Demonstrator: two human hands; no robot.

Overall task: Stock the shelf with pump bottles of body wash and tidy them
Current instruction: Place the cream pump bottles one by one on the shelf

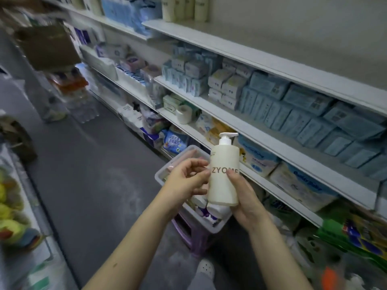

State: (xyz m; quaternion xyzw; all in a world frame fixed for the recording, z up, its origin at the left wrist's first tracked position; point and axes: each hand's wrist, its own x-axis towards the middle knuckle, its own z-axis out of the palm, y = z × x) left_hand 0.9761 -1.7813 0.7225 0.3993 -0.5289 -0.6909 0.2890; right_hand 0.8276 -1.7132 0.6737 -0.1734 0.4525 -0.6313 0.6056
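Note:
A cream pump bottle (224, 164) with a white pump head and brown lettering stands upright in front of me, above a clear plastic bin. My right hand (244, 197) grips its lower half from the right, thumb across the label. My left hand (186, 178) touches the bottle's left side with curled fingers. Several matching cream bottles (184, 7) stand on the top shelf (240, 49), far above and behind.
The clear bin (167, 174) rests on a purple stool (188, 237) in the aisle and holds more packs. White shelves on the right carry blue tissue and wipe packs (303, 114). A brown box (48, 47) and bottled water sit down the aisle. My shoe (206, 268) is below.

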